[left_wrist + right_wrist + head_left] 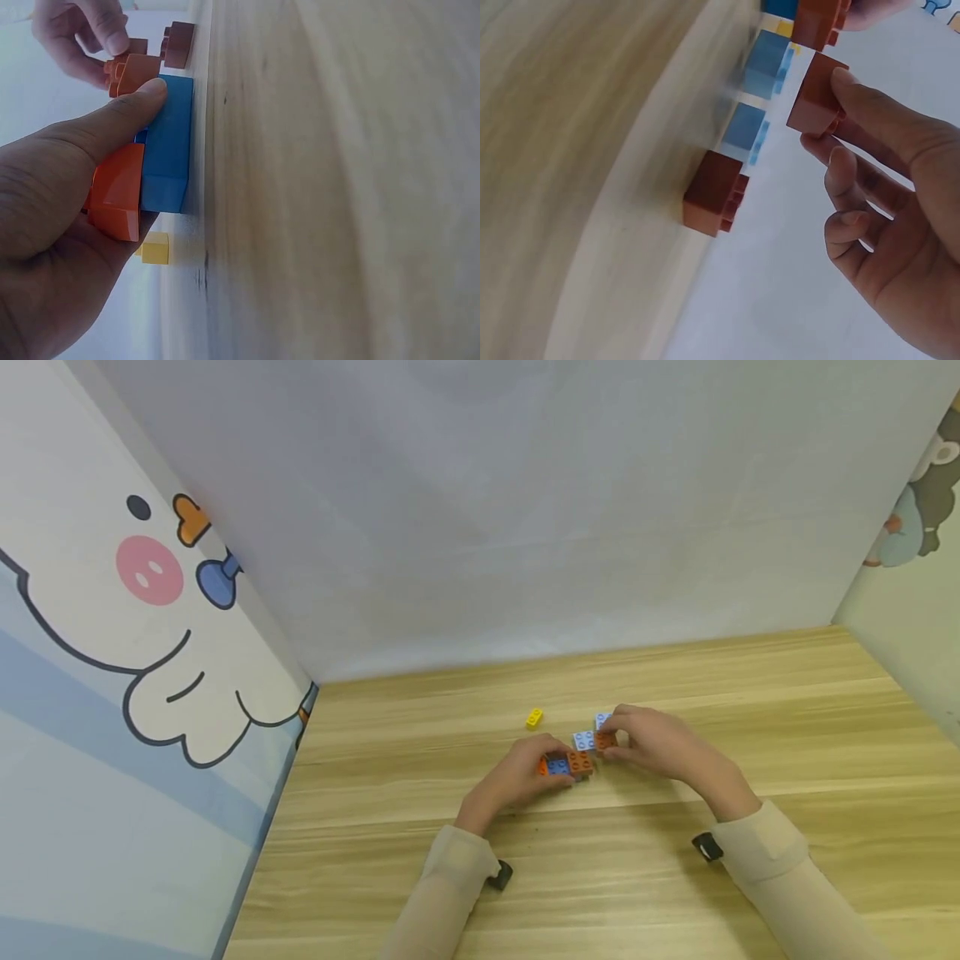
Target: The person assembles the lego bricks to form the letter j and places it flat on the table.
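From the head, a block stack point(557, 767) in front of the yellow block point(534, 718) is gripped by the left hand point(519, 772). From the left wrist, the stack's blue block point(169, 142) is seen. From the right wrist, a brown block point(814, 97), apart from the yellow block, is pinched by the fingers point(874, 105) of the right hand point(907, 236).

Left hand point(523, 772) grips a blue block point(166, 142), orange block point(118, 191) and brown block point(580, 762) mounted on top. Right hand point(663, 745) pinches another brown block point(815, 96), studs up.
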{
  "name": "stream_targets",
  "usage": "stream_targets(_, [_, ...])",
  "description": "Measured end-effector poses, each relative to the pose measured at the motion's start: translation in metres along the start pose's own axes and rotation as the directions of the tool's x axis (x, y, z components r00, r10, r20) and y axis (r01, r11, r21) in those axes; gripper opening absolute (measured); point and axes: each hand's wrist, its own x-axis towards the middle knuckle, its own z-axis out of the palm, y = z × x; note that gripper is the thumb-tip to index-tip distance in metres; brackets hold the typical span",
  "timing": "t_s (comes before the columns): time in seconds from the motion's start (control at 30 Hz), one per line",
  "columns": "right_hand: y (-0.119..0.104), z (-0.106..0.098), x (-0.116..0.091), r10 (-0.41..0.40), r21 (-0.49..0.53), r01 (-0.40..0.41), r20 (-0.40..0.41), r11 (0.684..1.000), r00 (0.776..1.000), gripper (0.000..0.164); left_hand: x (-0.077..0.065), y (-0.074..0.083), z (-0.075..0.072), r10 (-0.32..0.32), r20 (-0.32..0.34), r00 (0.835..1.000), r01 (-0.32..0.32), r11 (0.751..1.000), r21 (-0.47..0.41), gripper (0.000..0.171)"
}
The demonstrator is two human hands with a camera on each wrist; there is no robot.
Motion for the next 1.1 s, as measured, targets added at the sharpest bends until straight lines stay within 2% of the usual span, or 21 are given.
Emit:
stream_targets(0.27, [-0.015, -0.003, 0.0, -0.048, 0.011, 0.048, -0.013, 0.999, 0.999, 0.019, 0.001, 0.001, 0.0, 0.018, 0.006, 1.0, -0.018, 1.0, 0.015, 0.04])
stream_targets(0.5, [-0.022, 0.0, 0.002, -0.084, 0.051, 0.084, 0.002, 0.995, 0.996, 0.025, 0.002, 0.001, 0.001, 0.03, 0.0, 1.0, -0.03, 0.999, 0.018, 0.04])
stream_targets(0.73, [-0.025, 0.005, 0.005, -0.083, 0.059, 0.081, 0.027, 0.995, 0.996, 0.027, 0.004, -0.002, 0.001, 0.03, 0.012, 0.999, -0.03, 1.0, -0.009, 0.036])
stream_targets(1.1, [-0.029, 0.007, 0.008, -0.094, 0.02, 0.094, -0.011, 0.995, 0.996, 0.027, 0.006, -0.005, 0.001, 0.03, 0.003, 1.0, -0.03, 0.999, -0.028, 0.03])
